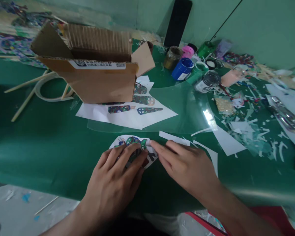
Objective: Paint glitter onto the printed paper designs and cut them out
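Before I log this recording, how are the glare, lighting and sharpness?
In the head view, strong glare marks the clear sheet at its right end; in the head view, a softer sheen lies near the front right of the green tabletop; in the head view, light looks fairly dim and the patterned cutout slightly soft.

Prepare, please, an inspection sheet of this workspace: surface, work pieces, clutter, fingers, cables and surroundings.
Surface: green tabletop, with a clear sheet on it.
Job's things: white-edged printed piece, partly hidden.
Clutter: open cardboard box overlapping white paper; jars; paper scraps.
Left fingers: spread over the printed piece.
Right fingers: index at its right side; pinching cannot be confirmed.
Cables: none certain; a thin dark line by the wall is unidentifiable.
Surroundings: green wall behind, dark slab leaning there; littered floor lower left.
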`<state>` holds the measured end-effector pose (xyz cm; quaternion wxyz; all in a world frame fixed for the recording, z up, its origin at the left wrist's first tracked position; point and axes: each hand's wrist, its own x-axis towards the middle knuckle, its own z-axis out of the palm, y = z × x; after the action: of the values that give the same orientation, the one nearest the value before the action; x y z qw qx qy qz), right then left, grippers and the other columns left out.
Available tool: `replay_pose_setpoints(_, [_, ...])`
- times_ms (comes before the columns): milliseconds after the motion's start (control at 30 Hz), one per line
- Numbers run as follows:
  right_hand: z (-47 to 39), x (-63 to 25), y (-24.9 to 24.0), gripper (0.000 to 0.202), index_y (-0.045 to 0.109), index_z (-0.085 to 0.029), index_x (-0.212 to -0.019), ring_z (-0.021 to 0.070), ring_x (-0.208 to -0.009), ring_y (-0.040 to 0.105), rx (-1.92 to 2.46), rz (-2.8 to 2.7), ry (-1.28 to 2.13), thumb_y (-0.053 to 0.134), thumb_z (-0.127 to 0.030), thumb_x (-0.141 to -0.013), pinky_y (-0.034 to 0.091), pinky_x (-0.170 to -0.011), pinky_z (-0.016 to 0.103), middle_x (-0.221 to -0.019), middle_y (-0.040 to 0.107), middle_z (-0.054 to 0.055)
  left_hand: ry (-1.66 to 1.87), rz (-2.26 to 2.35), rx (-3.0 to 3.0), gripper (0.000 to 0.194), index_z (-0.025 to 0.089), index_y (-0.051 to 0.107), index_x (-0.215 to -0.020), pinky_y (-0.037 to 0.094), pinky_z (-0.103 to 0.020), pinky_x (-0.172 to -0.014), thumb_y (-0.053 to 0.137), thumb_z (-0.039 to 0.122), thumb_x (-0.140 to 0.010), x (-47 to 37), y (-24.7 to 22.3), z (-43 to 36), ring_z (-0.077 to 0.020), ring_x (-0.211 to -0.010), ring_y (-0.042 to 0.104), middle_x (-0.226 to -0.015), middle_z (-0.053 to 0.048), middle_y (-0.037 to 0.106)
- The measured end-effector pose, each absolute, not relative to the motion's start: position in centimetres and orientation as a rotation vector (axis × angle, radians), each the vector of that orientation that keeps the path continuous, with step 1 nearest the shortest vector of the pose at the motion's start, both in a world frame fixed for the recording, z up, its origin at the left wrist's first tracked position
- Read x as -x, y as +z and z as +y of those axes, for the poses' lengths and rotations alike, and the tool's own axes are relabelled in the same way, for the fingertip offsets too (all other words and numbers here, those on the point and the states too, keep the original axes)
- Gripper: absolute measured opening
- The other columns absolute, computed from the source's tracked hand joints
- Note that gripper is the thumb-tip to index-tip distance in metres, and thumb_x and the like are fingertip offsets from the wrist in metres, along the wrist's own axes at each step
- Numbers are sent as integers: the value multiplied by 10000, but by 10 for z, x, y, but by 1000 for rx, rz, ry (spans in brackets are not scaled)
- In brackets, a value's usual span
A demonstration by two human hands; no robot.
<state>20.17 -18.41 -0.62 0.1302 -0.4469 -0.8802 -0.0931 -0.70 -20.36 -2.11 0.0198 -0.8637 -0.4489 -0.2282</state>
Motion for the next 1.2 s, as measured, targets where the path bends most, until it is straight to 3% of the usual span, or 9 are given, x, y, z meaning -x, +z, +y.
replay_pose_setpoints(267, [-182, -205, -3, 377, 658, -204, -1247, 109, -543, 548, 1238, -2662, -350, 541, -129, -897, 362, -502, 268, -746, 644, 3, -712, -1371, 2701, 279, 227, 683, -1146, 495, -475, -952, 511, 193, -929, 7, -19, -202, -273, -1066, 603, -1160, -75, 685])
replay_pose_setpoints(667, [-202, -206, 7, 355, 675, -152, -1208, 107, -525, 560, 1389, -2683, -364, 518, -102, -893, 374, -465, 260, -749, 668, 10, -688, -1452, 2672, 295, 241, 669, -1176, 508, -485, -883, 535, 198, -917, 4, -19, -206, -300, -1055, 604, -1186, -56, 687])
replay_pose_setpoints(900, [-198, -216, 9, 243, 715, -193, -1092, 67, -466, 523, 1372, -2528, -263, 520, -207, -947, 331, -432, 239, -722, 685, -13, -691, -1417, 2709, 282, 237, 678, -1155, 501, -485, -936, 527, 198, -920, 6, -18, -202, -286, -1082, 599, -1193, -66, 676])
replay_pose_setpoints(1067, [-187, -208, -3, 297, 686, -220, -1174, 71, -490, 539, 1242, -2555, -74, 494, -235, -949, 343, -461, 245, -701, 667, -25, -690, -1374, 2820, 291, 243, 678, -1142, 475, -465, -1003, 520, 164, -910, 15, -15, -197, -253, -1112, 588, -1213, -47, 672])
replay_pose_setpoints(1200, [-185, -209, -8, 317, 676, -228, -1208, 76, -490, 533, 1248, -2564, -123, 507, -242, -940, 336, -471, 254, -680, 651, -31, -673, -1397, 2820, 277, 258, 676, -1135, 487, -473, -939, 522, 185, -916, 23, -15, -196, -267, -1084, 585, -1215, -34, 673])
